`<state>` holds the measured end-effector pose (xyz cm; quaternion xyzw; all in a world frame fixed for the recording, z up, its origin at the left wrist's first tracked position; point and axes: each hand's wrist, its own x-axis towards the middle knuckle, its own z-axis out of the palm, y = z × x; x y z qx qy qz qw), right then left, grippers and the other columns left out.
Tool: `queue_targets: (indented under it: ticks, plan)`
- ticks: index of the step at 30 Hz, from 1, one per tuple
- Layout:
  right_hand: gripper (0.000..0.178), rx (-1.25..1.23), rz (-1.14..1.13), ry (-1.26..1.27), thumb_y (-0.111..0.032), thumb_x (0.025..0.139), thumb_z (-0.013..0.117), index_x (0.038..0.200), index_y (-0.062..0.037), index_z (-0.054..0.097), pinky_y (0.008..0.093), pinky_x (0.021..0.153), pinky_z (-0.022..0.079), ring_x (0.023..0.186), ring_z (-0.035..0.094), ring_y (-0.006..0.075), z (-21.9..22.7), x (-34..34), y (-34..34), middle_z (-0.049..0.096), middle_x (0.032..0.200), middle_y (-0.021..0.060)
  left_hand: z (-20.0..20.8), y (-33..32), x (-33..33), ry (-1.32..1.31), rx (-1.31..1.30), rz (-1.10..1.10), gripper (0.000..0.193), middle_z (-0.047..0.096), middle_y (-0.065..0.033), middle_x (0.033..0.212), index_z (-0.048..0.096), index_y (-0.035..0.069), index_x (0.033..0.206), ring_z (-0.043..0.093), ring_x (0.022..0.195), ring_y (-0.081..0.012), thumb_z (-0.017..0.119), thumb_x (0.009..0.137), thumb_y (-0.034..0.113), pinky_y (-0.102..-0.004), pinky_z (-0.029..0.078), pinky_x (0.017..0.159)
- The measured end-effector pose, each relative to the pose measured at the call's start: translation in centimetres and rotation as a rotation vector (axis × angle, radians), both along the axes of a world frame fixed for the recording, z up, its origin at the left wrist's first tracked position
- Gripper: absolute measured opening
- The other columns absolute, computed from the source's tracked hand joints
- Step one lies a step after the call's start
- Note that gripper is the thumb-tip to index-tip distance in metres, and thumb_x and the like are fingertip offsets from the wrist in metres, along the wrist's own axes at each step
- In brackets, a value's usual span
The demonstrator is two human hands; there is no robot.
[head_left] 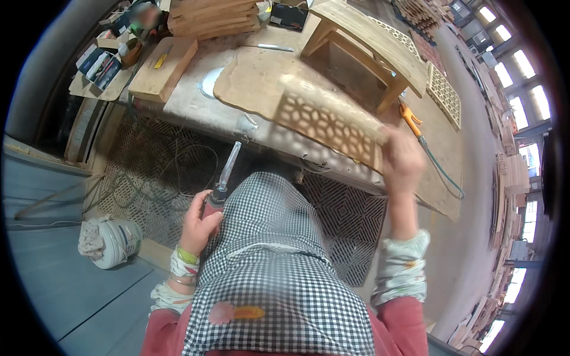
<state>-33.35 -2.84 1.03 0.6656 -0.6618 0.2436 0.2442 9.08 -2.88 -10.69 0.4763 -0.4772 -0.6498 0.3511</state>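
Observation:
My left hand (199,222) is closed round the red-and-black body of a narrow belt sander (228,169), held low beside my apron with its slim arm pointing away from me. My right hand (402,159) grips the right end of a pierced wooden lattice panel (332,105). Hand and panel are both smeared by motion. The panel is tilted up over the near edge of the workbench (190,104), and light falls through its rounded holes. Which fingers bear on the panel cannot be made out.
A small wooden bench (371,44) stands on the tabletop beyond the panel. An orange air blow gun (409,118) with a teal hose lies to the right. Lattice panels (445,95), a thick wood block (163,68) and stacked boards (214,18) surround it. A white bucket (119,243) sits lower left.

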Motion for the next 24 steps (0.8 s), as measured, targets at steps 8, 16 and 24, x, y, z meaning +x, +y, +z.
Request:
queue_targets:
  ticks: [8,16,24]
  plan:
    - [0.027,0.237,0.051,-0.559,-0.002,0.090,0.070,0.117,-0.0033,0.073,0.0259,0.075,0.055,0.082,0.073,0.0102,7.1,1.3,0.5,0.075,0.089,0.0072,-0.1,1.6,1.0,-0.108,-0.030,-0.098,0.051,0.068,-0.0028,0.088,0.054,0.002,0.141,0.063,0.071,-0.0107,0.071,0.096,0.020,-0.0266,0.049,0.065]
    - [0.023,0.292,-0.009,-0.159,-0.016,0.096,0.068,0.118,-0.0085,0.067,0.0373,0.078,0.054,0.083,0.073,0.0311,7.3,4.5,0.5,0.074,0.088,0.0098,1.8,1.8,-1.4,-0.292,-0.193,-0.171,0.054,0.071,-0.0100,0.097,0.052,0.006,0.143,0.068,0.079,-0.0180,0.071,0.097,0.027,-0.0315,0.053,0.072]
    - [0.038,0.307,-0.051,-0.110,-0.041,0.104,0.062,0.090,-0.0064,0.056,0.0412,0.061,0.046,0.063,0.060,0.0345,6.7,5.1,-0.2,0.059,0.068,0.0135,3.5,0.0,-6.2,-0.319,-0.293,-0.252,0.053,0.073,-0.0204,0.105,0.053,0.004,0.141,0.074,0.095,-0.0337,0.068,0.099,0.034,-0.0407,0.056,0.084]
